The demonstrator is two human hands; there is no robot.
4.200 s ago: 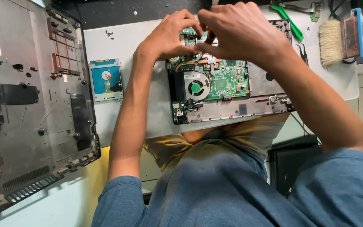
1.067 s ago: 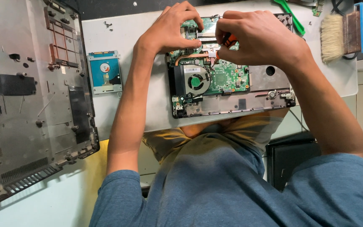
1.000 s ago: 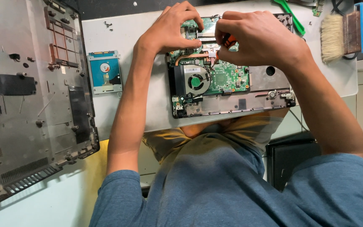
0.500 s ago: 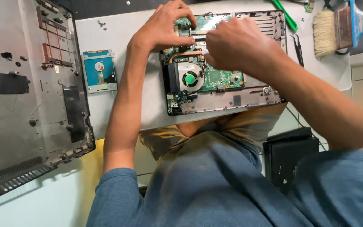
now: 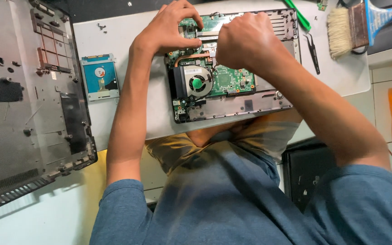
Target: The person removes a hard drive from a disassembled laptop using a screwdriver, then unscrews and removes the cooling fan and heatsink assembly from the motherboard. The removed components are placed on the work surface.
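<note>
**Working at the far edge of the open laptop board**

My left hand (image 5: 171, 29) rests fingers spread on the green motherboard (image 5: 225, 79), pressing near its far edge. My right hand (image 5: 243, 41) is clenched in a fist just beside it; whether it grips a tool I cannot tell. The laptop base (image 5: 268, 102) lies on the white table (image 5: 128, 27), fan (image 5: 197, 84) toward me. I judge a board fastening is being worked; the next move needs a steady board.

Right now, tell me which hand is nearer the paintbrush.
Right. The right hand is fisted over the open laptop's board, on the side toward the paintbrush at the table's far right. The left hand rests on the board's other end, farther away.
</note>
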